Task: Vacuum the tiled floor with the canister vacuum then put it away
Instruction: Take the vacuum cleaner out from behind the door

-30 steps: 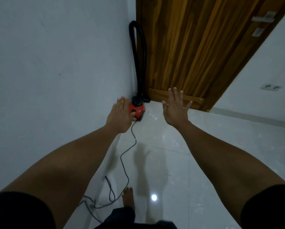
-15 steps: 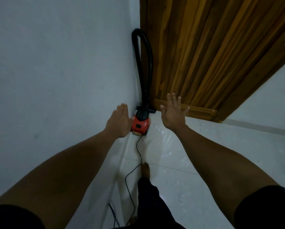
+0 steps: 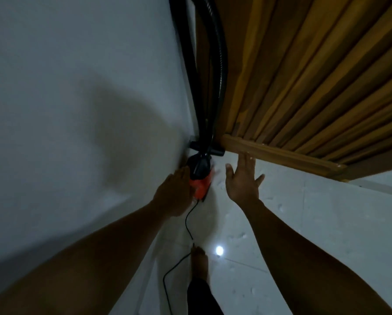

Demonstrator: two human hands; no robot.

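Left hand (image 3: pixel 174 194) is lying flat with fingers straight beside the red canister vacuum (image 3: pixel 200 186), gripping nothing; I am unable to tell whether it is touching. Right hand (image 3: pixel 241 180) is hovering open, fingers spread, just right of it. I am seeing the vacuum sitting on the tiled floor (image 3: pixel 315 223) in the corner between wall (image 3: pixel 77 87) and wooden door (image 3: pixel 304 76), hose (image 3: pixel 221 64) rising, cord (image 3: pixel 187 223) trailing toward a bare foot (image 3: pixel 199 260).
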